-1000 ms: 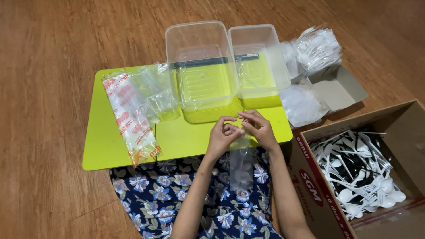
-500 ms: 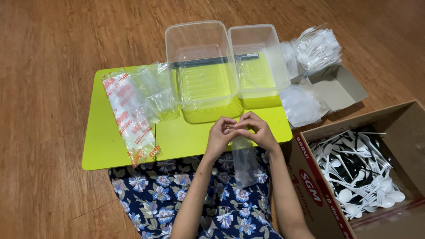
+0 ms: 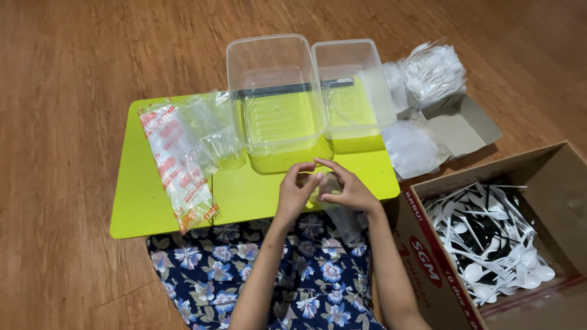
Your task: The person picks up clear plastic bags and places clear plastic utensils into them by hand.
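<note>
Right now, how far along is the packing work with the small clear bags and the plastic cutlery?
Done: nothing finished shows; both clear tubs on the green table look empty. In hand: the left hand and right hand pinch one small clear bag between them. Left: the cardboard box is full of white cutlery, and a pack of bags lies waiting.

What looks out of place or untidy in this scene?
Nothing is spilled or damaged. The white cutlery lies jumbled in the cardboard box, and the printed packet lies askew on the green table. Both hands hold a small clear bag.
</note>
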